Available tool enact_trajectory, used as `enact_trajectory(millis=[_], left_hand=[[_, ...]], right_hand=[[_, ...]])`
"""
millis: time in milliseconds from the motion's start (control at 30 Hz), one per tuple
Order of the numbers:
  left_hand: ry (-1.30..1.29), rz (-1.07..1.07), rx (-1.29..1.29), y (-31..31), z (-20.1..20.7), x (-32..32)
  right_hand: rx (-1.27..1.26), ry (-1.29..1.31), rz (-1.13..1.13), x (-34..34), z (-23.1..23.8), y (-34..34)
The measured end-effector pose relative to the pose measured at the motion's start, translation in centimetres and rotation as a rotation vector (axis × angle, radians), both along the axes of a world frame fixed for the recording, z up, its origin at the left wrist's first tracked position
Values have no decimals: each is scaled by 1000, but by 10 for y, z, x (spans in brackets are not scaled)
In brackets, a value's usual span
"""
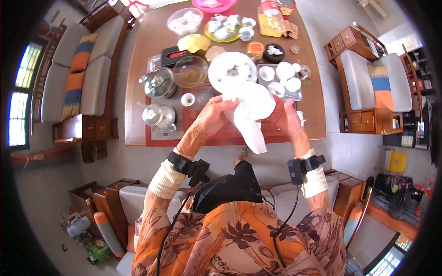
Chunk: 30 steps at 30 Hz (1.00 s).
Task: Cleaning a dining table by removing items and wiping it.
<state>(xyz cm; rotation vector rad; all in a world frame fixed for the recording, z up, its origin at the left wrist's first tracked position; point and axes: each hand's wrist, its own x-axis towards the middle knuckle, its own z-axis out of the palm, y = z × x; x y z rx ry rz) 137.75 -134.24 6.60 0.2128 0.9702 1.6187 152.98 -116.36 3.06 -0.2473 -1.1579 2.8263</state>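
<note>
Between my hands, over the near side of the table, is a bright white roll of tissue paper [256,99]. Its loose end hangs down toward me. My left hand [215,112] pinches the paper on its left side, thumb on top and fingertips partly hidden behind it. My right hand [286,117] supports the roll from the right, its thumb sticking up and its other fingers partly covered. Just beyond the roll stands a white bowl [214,69] with small white pieces inside. A tray [298,95] of white cups is close to my right hand.
Left of my hands are a glass teapot [159,83], a second glass pot [159,117], a small white cup [188,99] and a clear bowl [184,72]. Farther back on the table [140,48] stand a yellow plate [209,32] of teaware and a pink basin [225,7].
</note>
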Motion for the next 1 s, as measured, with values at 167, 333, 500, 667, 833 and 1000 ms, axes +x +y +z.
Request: enact_trajectory(millis=[167, 333, 500, 667, 833, 1000], left_hand=[[-104, 142, 200, -109, -14, -38], [-34, 251, 53, -204, 11, -70], [163, 265, -67, -270, 24, -90], [394, 351, 86, -274, 58, -93], [703, 410, 144, -259, 115, -78], [1191, 402, 353, -186, 152, -59]], right_hand=[[-18, -161, 39, -47, 10, -119], [211, -196, -172, -109, 36, -188], [435, -101, 88, -147, 75, -246], [631, 51, 135, -156, 104, -241], [1121, 469, -197, -119, 194, -241], [1359, 480, -373, -61, 215, -187]])
